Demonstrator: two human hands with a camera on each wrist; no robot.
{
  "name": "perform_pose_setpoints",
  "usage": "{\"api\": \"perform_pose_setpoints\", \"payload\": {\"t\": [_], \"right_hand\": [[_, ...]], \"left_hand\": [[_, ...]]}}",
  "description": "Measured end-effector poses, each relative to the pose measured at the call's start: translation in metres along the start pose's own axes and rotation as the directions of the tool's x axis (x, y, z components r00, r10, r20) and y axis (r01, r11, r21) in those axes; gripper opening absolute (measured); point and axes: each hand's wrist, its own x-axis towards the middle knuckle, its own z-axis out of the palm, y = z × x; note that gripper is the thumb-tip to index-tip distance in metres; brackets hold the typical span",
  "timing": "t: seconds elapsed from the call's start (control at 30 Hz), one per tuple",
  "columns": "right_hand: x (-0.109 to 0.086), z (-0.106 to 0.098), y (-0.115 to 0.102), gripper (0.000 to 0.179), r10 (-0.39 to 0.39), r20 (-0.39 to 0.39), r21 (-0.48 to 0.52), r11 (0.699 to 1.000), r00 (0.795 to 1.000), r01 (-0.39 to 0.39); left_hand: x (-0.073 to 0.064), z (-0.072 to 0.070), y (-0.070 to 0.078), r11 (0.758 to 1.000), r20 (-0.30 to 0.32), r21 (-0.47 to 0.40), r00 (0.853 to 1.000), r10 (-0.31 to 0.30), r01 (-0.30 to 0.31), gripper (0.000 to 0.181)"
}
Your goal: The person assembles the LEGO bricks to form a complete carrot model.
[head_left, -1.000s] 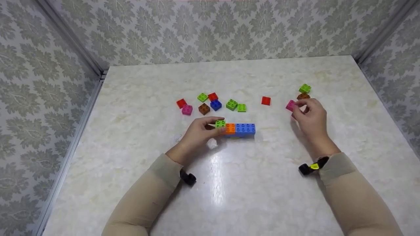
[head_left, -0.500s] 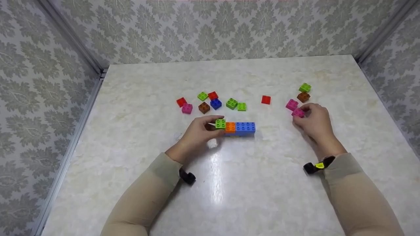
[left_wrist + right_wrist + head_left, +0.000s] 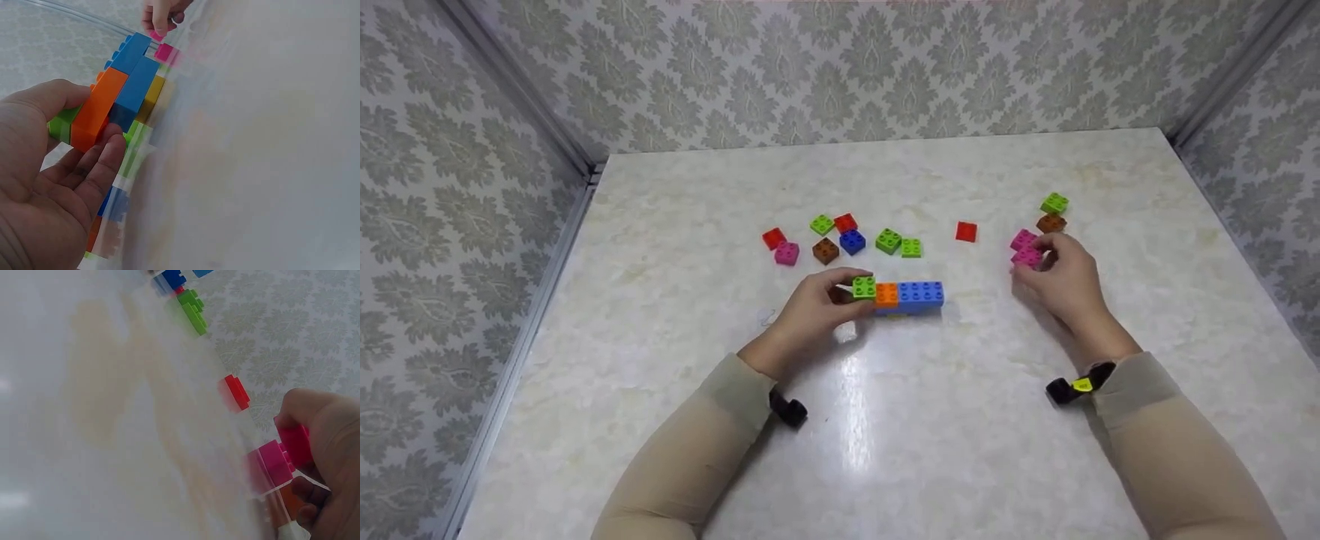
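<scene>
My left hand [image 3: 814, 304] grips the left end of a joined row of toy building bricks, thumb and fingers round the green brick [image 3: 864, 287] and the orange brick [image 3: 886, 294]. A long light-blue brick [image 3: 921, 292] forms the right end. In the left wrist view a second blue brick [image 3: 135, 90] sits under the row, with a yellow brick [image 3: 150, 101] below it. Over on the right, my right hand [image 3: 1065, 274] pinches a pink brick [image 3: 1027, 257] between thumb and fingers. Another pink brick [image 3: 1023, 239] lies just behind it on the table.
Loose bricks lie in a band behind the row, among them a dark-blue brick [image 3: 852, 241], a brown brick [image 3: 825, 250] and a red brick [image 3: 966, 232]. Beyond my right hand are a brown brick [image 3: 1051, 223] and a green brick [image 3: 1054, 202]. Patterned walls border the table [image 3: 697, 195].
The pink brick, mostly hidden by the right fingers a second ago, came into sight in their pinch and has shifted slightly left with the hand. The left hand keeps its place.
</scene>
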Motion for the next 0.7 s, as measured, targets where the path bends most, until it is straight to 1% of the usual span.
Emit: {"api": "perform_pose_setpoints", "payload": {"t": [0.1, 0.2, 0.33, 0.47, 0.57, 0.63, 0.7], "right_hand": [[-0.003, 0.005, -0.006, 0.047, -0.033, -0.008, 0.083, 0.996, 0.999, 0.034], [-0.005, 0.012, -0.015, 0.041, -0.082, 0.003, 0.166, 0.983, 0.997, 0.080], [-0.012, 0.025, -0.029, 0.037, -0.152, 0.054, 0.249, 0.959, 0.987, 0.134], [-0.021, 0.036, -0.041, 0.036, -0.204, 0.115, 0.338, 0.928, 0.972, 0.155], [-0.028, 0.043, -0.045, 0.038, -0.240, 0.158, 0.385, 0.908, 0.958, 0.164], [-0.031, 0.046, -0.047, 0.040, -0.256, 0.185, 0.402, 0.900, 0.949, 0.165], [-0.034, 0.048, -0.048, 0.044, -0.255, 0.211, 0.412, 0.899, 0.944, 0.151]], "left_hand": [[0.001, 0.000, 0.001, 1.000, -0.001, 0.001, 1.000, 0.003, -0.003, 0.052], [0.002, -0.001, 0.002, 1.000, -0.003, 0.009, 1.000, -0.001, 0.001, 0.050], [0.002, -0.001, 0.003, 1.000, -0.022, 0.020, 1.000, -0.001, 0.001, 0.047], [0.002, -0.001, 0.004, 1.000, -0.020, 0.022, 1.000, 0.011, -0.011, 0.048], [0.002, 0.000, 0.004, 1.000, -0.006, 0.021, 1.000, 0.004, -0.004, 0.050], [0.002, 0.001, 0.004, 1.000, 0.001, 0.023, 1.000, -0.007, 0.007, 0.050], [0.002, 0.001, 0.004, 1.000, 0.007, 0.025, 1.000, -0.016, 0.015, 0.049]]}}
